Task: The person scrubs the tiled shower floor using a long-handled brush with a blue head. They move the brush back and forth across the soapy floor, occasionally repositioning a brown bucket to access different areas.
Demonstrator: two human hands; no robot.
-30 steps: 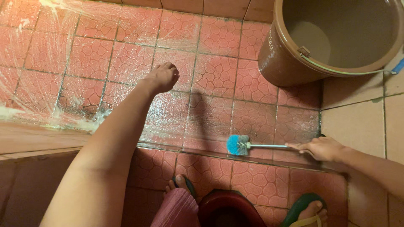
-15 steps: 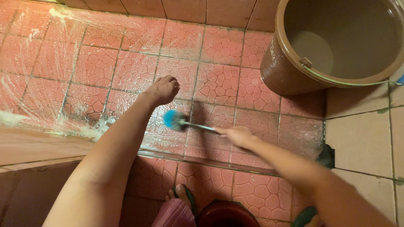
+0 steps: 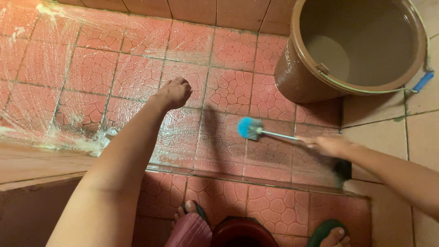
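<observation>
Brush (image 3: 250, 128): blue bristle head, thin metal handle, head down on the wet red floor tiles (image 3: 228, 87), just left-below the brown bucket (image 3: 302, 77). Handle runs from the head off to the right, away from under the bucket's base.

My right hand (image 3: 330, 145) has the handle end; grip closed around it, fingers wrapped. Hand is motion-blurred, so I can't tell the exact finger placement. It sits below the bucket, near where the red tiles meet the beige tiles (image 3: 388, 137).

My left hand (image 3: 173, 93) is well left of the bucket, same height as its base, planted on the floor tiles. Fingers curled under, knuckles down, nothing in the grip. Forearm runs from it down to the bottom-left.

Bucket: upright, open, inside looks bare, wire bail handle with a blue grip sleeve (image 3: 423, 81) hanging off its right rim.

Soapy foam (image 3: 87, 142) lies in streaks far left of the bucket, thickest along the step edge below my left hand.

Below the bucket, across the step: my feet in green sandals (image 3: 325, 231), and a dark red round container (image 3: 242, 233) between them.
</observation>
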